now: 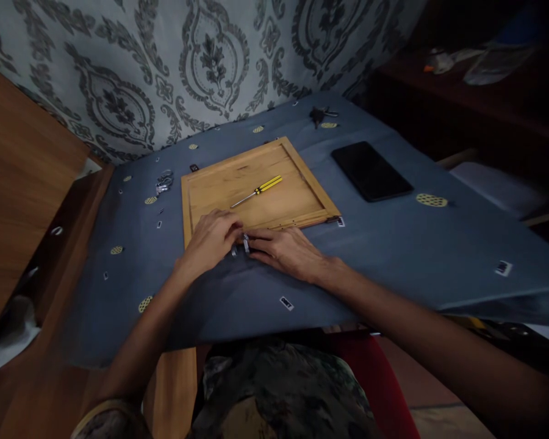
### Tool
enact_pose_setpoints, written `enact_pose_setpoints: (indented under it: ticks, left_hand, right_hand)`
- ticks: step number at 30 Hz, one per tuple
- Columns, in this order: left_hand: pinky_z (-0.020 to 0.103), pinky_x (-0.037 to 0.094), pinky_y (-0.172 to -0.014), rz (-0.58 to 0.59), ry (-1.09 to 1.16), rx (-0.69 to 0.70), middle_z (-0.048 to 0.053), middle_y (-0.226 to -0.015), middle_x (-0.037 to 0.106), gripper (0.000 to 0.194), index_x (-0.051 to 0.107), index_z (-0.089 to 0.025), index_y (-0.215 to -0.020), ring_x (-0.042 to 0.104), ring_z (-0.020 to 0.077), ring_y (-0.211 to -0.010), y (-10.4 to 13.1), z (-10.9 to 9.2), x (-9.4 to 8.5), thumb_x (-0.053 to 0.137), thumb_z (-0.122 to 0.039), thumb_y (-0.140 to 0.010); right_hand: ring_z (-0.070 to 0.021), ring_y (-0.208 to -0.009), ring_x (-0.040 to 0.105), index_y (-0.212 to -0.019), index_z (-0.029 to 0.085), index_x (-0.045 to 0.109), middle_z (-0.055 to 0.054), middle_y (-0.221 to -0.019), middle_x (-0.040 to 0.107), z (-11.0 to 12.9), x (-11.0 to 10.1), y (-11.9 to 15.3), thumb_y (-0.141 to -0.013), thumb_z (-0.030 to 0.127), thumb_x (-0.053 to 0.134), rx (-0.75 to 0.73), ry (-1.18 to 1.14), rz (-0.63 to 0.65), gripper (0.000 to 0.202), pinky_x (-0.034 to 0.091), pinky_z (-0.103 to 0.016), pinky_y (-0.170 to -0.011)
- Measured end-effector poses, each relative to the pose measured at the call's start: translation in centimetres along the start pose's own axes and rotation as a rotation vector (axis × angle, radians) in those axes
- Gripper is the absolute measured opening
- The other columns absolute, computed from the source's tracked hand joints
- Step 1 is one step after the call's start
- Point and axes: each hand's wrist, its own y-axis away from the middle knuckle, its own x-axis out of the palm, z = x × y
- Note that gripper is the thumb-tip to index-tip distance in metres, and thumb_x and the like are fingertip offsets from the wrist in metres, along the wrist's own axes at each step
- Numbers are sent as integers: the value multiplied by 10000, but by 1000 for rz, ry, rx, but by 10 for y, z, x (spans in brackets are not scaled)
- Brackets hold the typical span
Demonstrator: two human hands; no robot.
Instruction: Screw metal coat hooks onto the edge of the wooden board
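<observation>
A framed wooden panel (238, 183) lies on the blue patterned tablecloth, with a yellow and black screwdriver (258, 190) resting on it. At the panel's front edge a small metal hinge (246, 244) stands between my two hands. My left hand (215, 235) has its fingers closed at the hinge's upper left part, over the panel edge. From the right, my right hand (286, 249) holds the hinge with its fingertips pressed together. Parts of the hinge are hidden by my fingers.
Loose metal hinges (163, 182) lie left of the panel. A black tablet (371, 171) is to the right, and a dark tool (320, 116) sits at the back. Wallpaper rises behind the tablecloth (370, 256). A wooden cabinet (22, 183) stands at the left.
</observation>
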Motion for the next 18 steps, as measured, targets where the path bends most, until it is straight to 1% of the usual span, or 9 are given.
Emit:
enact_pose_setpoints:
  ticks: [4, 6, 10, 18]
  left_hand:
    - [402, 509, -890, 12, -30, -14, 68, -964, 752, 71, 724, -184, -929, 679, 257, -975, 1, -4, 1, 667, -175, -971]
    - [407, 505, -890, 20, -59, -8, 76, -955, 750, 94, 711, -183, -894, 674, 266, -980, 1, -6, 2, 668, -195, -977]
    - [401, 503, -884, 38, -96, -9, 82, -940, 751, 112, 700, -182, -872, 674, 270, -987, 1, -8, 4, 661, -171, -976]
    - [429, 510, -917, 45, -111, 22, 93, -954, 767, 125, 719, -174, -869, 684, 290, -1026, 0, -10, 3, 648, -102, -942]
  right_hand:
    - [-239, -1094, 753, -1141, 215, 773, -71, -1294, 769, 0, 0, 0, -993, 245, 683, 19, -6, 16, 175, 565, -312, -790]
    - [-237, -1075, 759, -1153, 213, 769, -75, -1285, 771, 1, 0, -1, -1003, 251, 669, 29, -4, 38, 184, 557, -304, -761]
    - [-228, -1035, 772, -1176, 213, 761, -71, -1326, 757, 2, -2, -1, -1021, 268, 643, 46, 14, 70, 202, 550, -302, -738]
    - [-209, -1023, 768, -1155, 228, 767, -55, -1378, 737, 1, -1, 0, -1029, 287, 630, 29, 14, 33, 196, 543, -285, -738]
